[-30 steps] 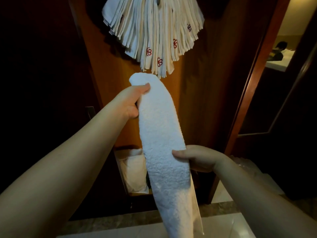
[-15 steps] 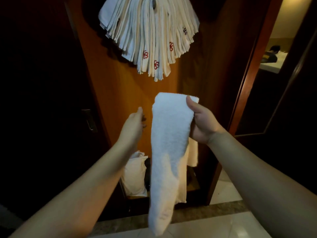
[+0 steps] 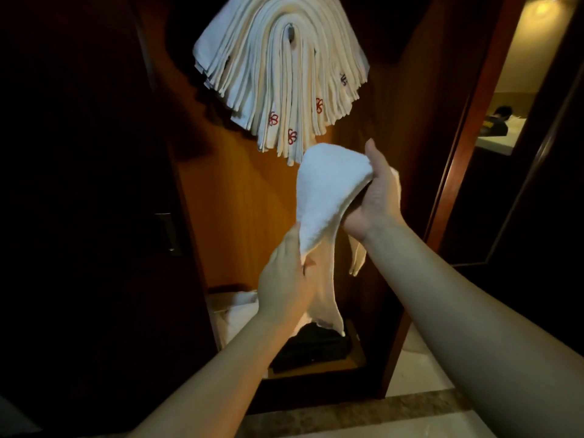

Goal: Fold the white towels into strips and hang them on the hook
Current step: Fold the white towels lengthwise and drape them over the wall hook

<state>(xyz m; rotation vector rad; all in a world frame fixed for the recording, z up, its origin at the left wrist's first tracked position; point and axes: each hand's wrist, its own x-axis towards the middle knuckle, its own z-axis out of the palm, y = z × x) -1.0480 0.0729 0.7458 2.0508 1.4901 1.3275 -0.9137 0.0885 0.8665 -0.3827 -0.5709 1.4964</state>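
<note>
A white towel strip (image 3: 325, 191) is draped over my right hand (image 3: 376, 197), which holds its folded top just below the hanging bundle. My left hand (image 3: 284, 279) grips the strip's lower part, and both ends hang down past it. Above, several folded white towels (image 3: 278, 77) with red flower marks fan out from a metal hook (image 3: 290, 33) on the wooden panel.
The orange-brown wooden panel (image 3: 234, 210) stands behind the towel. Low down, an open compartment holds white cloth (image 3: 240, 314) and a dark folded item (image 3: 313, 346). A dark door with a handle (image 3: 167, 232) is on the left. A doorway opens on the right.
My right hand has raised the towel's top and the strip now folds over it. My left hand has taken hold of the lower part. The view has tilted up, showing the hook.
</note>
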